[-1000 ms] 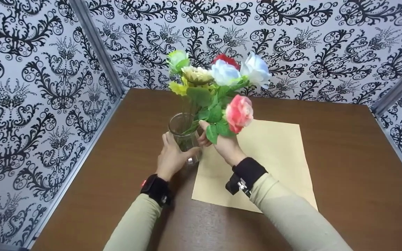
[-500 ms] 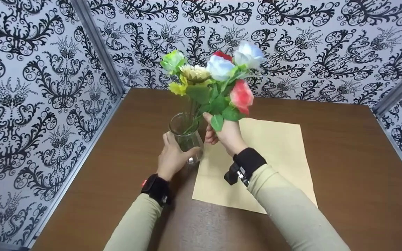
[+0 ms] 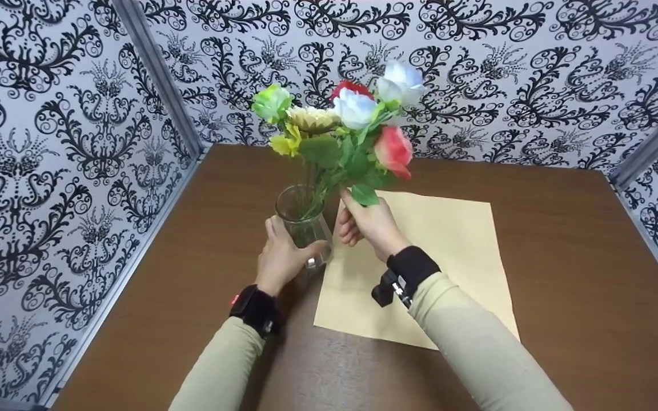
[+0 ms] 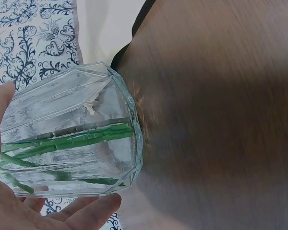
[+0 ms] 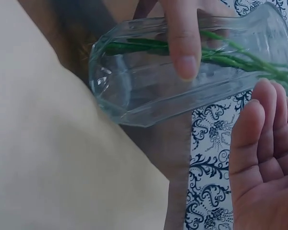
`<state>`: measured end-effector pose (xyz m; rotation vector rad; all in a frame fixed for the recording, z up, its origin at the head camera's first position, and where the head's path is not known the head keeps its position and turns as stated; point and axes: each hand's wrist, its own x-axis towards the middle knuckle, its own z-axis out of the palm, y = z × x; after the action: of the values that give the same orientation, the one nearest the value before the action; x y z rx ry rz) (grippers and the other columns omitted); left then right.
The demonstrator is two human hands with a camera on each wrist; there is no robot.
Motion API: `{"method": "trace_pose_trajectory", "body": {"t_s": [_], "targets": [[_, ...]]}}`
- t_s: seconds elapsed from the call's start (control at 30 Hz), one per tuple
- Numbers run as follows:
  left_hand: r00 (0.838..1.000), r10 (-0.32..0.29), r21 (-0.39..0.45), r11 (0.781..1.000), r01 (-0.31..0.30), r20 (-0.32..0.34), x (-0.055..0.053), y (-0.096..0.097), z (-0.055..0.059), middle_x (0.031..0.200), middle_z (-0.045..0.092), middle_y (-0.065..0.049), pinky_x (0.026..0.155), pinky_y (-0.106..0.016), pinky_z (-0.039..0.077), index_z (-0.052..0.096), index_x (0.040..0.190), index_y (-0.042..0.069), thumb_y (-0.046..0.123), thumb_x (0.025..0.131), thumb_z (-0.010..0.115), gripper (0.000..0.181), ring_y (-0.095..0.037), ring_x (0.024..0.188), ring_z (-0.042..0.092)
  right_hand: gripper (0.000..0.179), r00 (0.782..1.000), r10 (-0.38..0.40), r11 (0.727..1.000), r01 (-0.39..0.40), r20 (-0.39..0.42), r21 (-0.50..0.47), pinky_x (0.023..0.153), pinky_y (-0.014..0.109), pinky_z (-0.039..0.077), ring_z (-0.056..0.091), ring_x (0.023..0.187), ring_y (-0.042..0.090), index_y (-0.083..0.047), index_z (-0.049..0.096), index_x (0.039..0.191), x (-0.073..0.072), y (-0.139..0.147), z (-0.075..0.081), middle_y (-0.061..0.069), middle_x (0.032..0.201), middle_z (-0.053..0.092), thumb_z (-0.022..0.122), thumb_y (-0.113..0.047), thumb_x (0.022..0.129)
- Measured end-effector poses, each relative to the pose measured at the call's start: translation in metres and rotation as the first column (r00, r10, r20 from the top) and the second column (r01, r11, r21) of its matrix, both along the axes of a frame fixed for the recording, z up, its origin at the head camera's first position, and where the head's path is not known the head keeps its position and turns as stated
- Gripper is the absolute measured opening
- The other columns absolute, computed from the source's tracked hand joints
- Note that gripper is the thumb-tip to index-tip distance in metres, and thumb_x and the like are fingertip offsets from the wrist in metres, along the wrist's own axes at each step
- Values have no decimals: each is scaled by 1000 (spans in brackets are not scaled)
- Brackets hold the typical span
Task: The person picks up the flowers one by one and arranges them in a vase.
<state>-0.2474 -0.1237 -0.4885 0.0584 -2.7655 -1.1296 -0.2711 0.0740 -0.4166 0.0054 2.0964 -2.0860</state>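
Note:
A clear faceted glass vase (image 3: 312,231) stands on the table, tilted in neither direction. My left hand (image 3: 280,254) grips its lower side, fingers on the left and thumb across the front. Green stems (image 4: 81,136) reach down inside it to near the base. Above the rim spread artificial flowers: a coral rose (image 3: 393,151), pale blue roses (image 3: 400,83), a red bloom (image 3: 352,88), a cream flower (image 3: 313,119), a yellow one and a green-white rose (image 3: 272,103). My right hand (image 3: 369,222) is beside the rim under the leaves (image 3: 363,194), its visible fingers (image 5: 247,127) loosely bent; the thumb side is partly hidden.
A sheet of tan paper (image 3: 420,274) lies on the brown table (image 3: 569,274) just right of the vase, beneath my right hand. Patterned black-and-white walls (image 3: 477,68) enclose the back and sides, with the back wall behind the flowers.
The coral rose and blue roses have risen, and the blooms have shifted left. My right hand has moved slightly right, away from the vase, its fingers looser. The left hand stays on the vase.

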Motion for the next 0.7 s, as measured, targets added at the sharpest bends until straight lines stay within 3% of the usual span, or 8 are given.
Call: {"method": "trace_pose_trajectory", "body": {"t_s": [0.27, 0.43, 0.7], "targets": [[1000, -2, -7, 1000, 2, 7, -1, 0, 0, 138, 35, -12, 81, -57, 53, 22, 152, 8, 65, 76, 80, 112, -41, 108, 64, 36, 998, 69, 996, -69, 8, 47, 51, 29, 55, 66, 51, 15, 5, 65, 85, 1, 21, -11, 7, 63, 67, 62, -27, 102], [999, -2, -11, 1000, 2, 34, -1, 0, 1, 142, 33, -11, 81, -57, 53, 18, 154, 8, 68, 76, 78, 115, -40, 113, 63, 29, 996, 89, 989, -86, -21, 123, 56, 32, 57, 68, 58, 19, 4, 64, 90, 2, 43, -19, 10, 69, 68, 60, -22, 103], [999, -5, -9, 1000, 6, 39, 0, -1, 1, 143, 33, -11, 83, -57, 53, 17, 155, 7, 70, 75, 78, 118, -41, 114, 62, 33, 996, 82, 980, -77, -19, 183, 60, 32, 58, 69, 62, 18, 9, 62, 99, 3, 83, -31, 11, 74, 69, 57, -23, 104]]}}
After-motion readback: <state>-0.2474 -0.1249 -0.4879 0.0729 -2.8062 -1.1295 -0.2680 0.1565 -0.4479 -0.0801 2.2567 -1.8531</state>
